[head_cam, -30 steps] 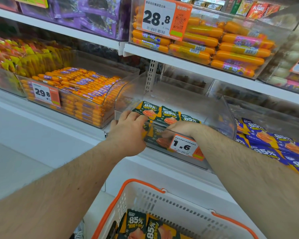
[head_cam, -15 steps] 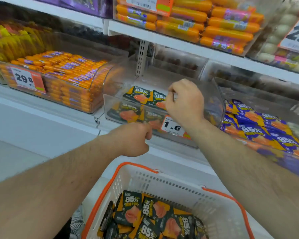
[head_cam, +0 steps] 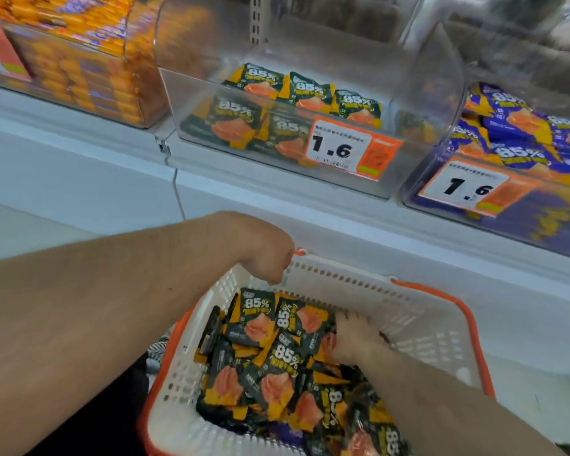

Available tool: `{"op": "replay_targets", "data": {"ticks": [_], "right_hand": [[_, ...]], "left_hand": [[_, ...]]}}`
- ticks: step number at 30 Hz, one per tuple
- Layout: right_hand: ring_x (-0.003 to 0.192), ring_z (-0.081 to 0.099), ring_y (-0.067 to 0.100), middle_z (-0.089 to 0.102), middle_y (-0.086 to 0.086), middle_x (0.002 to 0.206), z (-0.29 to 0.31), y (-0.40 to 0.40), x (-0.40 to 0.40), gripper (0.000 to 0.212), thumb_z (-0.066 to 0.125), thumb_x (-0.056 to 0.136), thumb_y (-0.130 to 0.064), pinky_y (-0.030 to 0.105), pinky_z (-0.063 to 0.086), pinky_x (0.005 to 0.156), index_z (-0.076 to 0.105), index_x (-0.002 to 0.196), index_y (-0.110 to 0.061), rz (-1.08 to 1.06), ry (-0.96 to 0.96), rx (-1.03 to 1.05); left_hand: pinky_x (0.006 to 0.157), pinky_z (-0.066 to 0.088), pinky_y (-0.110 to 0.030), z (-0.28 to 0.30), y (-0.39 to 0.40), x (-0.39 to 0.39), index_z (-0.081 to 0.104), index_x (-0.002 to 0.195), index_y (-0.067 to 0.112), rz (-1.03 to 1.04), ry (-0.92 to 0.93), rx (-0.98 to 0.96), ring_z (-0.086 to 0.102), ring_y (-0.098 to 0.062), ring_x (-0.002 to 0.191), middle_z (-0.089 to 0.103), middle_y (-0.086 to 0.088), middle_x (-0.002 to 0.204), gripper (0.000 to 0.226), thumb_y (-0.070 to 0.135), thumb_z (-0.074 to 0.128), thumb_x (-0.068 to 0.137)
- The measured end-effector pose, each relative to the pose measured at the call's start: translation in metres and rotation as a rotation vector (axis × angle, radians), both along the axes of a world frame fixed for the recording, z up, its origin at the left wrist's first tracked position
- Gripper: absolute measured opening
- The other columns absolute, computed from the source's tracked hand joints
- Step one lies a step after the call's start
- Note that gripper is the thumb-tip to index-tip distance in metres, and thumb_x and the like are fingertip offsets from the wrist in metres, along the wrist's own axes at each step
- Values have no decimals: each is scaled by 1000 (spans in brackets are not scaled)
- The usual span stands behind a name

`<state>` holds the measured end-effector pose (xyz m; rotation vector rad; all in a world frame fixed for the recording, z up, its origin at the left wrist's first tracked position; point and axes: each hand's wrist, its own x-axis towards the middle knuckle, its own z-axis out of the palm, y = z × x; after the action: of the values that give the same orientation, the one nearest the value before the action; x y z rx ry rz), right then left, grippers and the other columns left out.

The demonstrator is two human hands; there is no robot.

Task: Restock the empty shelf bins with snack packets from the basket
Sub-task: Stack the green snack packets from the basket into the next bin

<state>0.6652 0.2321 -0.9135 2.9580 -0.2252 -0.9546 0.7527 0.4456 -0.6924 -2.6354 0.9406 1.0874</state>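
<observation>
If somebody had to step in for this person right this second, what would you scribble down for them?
Left hand: fingers curled, holding nothing, hovering at the far rim of the basket.
Right hand: down in the basket, fingers on the pile of black-and-orange packets; whether it grips one cannot be told.
Done: five or so of the same packets lie in the clear bin with the 1.6 tag.
Left: the bin has plenty of room and the basket holds many packets. Keep carrying them up.
</observation>
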Motion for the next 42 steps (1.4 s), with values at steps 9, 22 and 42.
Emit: {"op": "replay_targets", "data": {"ticks": [9,22,42], "right_hand": [[120,39,36,38,15,131,-11,-6,-24,105,73,62,-56,52,29,104,24,143,-11,236,-143,-239],[135,28,33,30,12,144,144,11,8,116,57,66,-79,57,8,116,15,152,-15,712,-266,-109],[107,54,2,52,1,125,321,54,41,47,72,77,-24,21,44,93,53,117,-38,236,-1370,792]], "left_hand": [[95,46,-34,-1,-12,2,53,133,16,-26,-16,7,56,-21,115,58,-3,129,38,26,49,97],[103,38,-32,28,8,9,36,146,19,176,25,-209,44,-20,131,40,1,149,60,39,58,94],[70,50,-26,105,63,8,71,82,14,798,195,-1555,65,-10,74,74,4,82,30,-7,54,93]]}}
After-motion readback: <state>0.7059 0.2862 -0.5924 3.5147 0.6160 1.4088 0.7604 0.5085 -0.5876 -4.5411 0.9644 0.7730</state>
